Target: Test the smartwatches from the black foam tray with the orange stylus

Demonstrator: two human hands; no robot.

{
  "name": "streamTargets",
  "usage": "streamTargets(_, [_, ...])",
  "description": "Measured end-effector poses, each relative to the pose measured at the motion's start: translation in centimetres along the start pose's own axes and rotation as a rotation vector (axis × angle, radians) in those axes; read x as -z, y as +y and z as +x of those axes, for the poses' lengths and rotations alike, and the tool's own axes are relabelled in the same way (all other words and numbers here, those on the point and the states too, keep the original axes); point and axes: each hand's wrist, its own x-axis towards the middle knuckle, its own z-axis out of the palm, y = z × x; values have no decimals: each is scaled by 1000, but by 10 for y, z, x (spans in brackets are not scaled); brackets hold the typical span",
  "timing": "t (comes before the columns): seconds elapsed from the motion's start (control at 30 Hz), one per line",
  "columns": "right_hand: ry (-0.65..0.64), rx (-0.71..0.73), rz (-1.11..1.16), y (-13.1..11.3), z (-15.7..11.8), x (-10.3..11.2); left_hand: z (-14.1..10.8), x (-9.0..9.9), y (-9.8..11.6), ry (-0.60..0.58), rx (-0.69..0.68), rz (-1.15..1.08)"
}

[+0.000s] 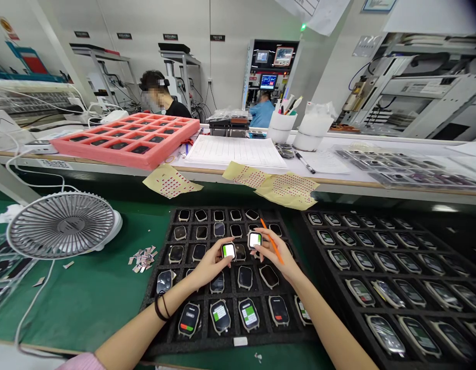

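My left hand (pixel 211 265) is closed on a smartwatch (pixel 229 250) whose screen glows white and green. In my right hand (pixel 274 252) is another lit smartwatch (pixel 255 240), gripped at its edge, and an orange stick-like tool (pixel 272 240) lies slantwise across the same hand. Both hands are above a black foam tray (pixel 207 345) with rows of smartwatches in square compartments. Along its front row, several screens are lit, such as a green and white smartwatch (pixel 249 314) and one with a red patch (pixel 278 311). My hands and forearms hide some compartments.
A second black foam tray (pixel 340 303) of watches stands on the right. To the left are a round grey fan (pixel 72 225) and a pile of small strips (pixel 143 259). The shelf ahead carries a pink foam tray (pixel 153 160) and paper sheets (pixel 235 150); people sit beyond.
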Motion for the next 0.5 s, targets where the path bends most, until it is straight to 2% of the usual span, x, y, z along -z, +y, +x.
streamTargets(0.23, [90, -17, 30, -4, -1, 1, -1, 0, 11, 18, 64, 41])
streamTargets(0.5, [109, -41, 10, -4, 0, 0, 1, 0, 3, 17, 23, 95])
